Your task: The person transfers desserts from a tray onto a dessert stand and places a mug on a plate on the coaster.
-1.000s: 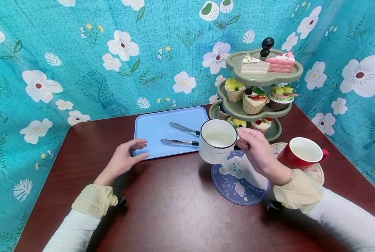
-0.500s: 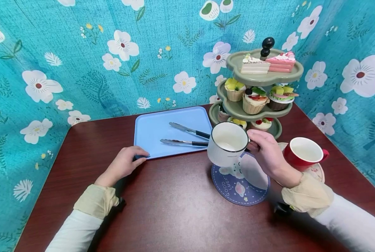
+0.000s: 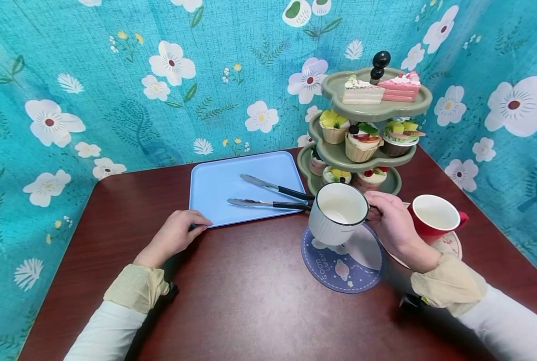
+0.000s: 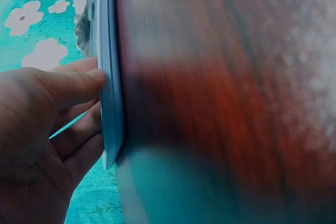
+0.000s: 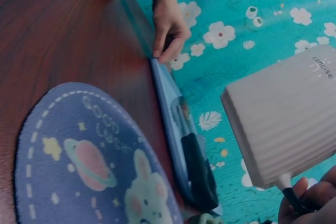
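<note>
My right hand grips a white mug with a black rim by its handle. The mug hangs over the round purple mat. In the right wrist view the ribbed side of the mug shows clear of the mat. My left hand pinches the near left corner of the blue tray. The left wrist view has the thumb against the tray's rim. Tongs with black handles lie spread on the tray, their handle ends partly hidden by the mug.
A green three-tier stand with cupcakes and cake slices stands at the back right. To the right of my right hand, a red mug sits on a patterned round mat. A blue flowered curtain borders the brown table.
My right hand has carried the white mug right and toward me, off the tongs' handles and over the purple mat. The left hand has closed from beside the tray onto its corner.
</note>
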`<state>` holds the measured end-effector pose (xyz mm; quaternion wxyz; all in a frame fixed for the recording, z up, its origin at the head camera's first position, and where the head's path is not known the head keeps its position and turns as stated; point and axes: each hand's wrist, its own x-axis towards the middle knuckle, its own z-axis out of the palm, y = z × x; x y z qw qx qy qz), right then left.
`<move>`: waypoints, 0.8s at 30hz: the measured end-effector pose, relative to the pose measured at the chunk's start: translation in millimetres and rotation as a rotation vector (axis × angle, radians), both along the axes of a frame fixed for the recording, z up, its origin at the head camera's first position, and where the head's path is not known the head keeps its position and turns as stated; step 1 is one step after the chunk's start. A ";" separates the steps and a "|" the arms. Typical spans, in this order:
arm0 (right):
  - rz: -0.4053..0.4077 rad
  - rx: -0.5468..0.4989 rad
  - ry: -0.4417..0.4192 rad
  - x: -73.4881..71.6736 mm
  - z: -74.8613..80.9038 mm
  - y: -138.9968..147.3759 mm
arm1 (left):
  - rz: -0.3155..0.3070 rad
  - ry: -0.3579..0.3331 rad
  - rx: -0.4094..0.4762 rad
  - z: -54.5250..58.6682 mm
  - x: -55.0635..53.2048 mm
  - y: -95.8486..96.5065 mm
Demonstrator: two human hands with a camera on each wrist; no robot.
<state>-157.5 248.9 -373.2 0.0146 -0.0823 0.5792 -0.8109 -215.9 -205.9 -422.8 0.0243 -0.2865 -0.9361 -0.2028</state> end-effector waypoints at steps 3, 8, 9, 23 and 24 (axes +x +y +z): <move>0.007 0.012 0.000 0.2 -4.8 2.0 | -0.002 0.009 -0.002 -0.2 -0.4 -0.4; 0.006 0.045 0.012 -0.3 -12.8 6.7 | 0.002 0.011 -0.004 -0.5 -1.0 0.1; 0.004 0.052 0.015 -0.1 -14.2 7.9 | 0.005 0.009 -0.003 -0.4 -1.0 0.2; 0.034 0.040 0.056 1.9 -30.5 19.4 | -0.004 0.018 -0.005 2.9 -0.3 -0.4; 0.031 0.033 0.051 2.2 -31.5 20.0 | -0.006 0.019 -0.004 3.1 -0.2 -0.4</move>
